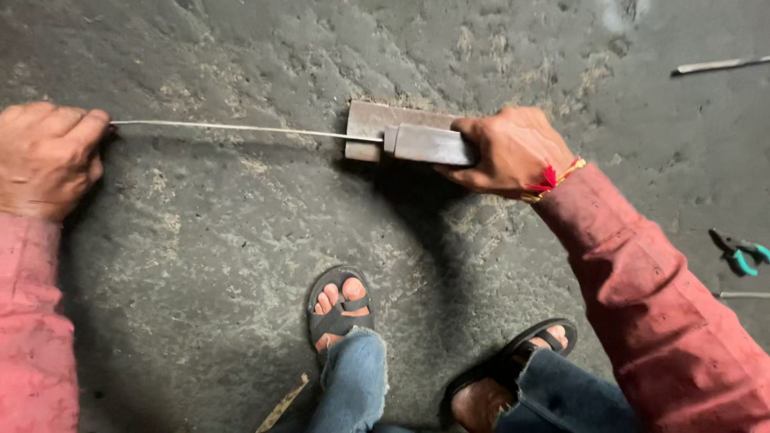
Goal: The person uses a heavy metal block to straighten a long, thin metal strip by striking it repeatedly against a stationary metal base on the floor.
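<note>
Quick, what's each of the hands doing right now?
Left hand: closed, gripping one end of a thin metal rod.
Right hand: closed around a metal bar.

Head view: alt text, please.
Seen from above, the left hand grips one end of a thin metal rod while the right hand holds a metal block at its other end, on a concrete floor.

A rough grey concrete floor (200, 265) fills the view. Teal-handled pliers (739, 252) lie at the right edge, a thin metal rod (718, 65) sits far up right — and a wooden sliver (282, 406) lies near the sandalled feet (341, 309).
</note>
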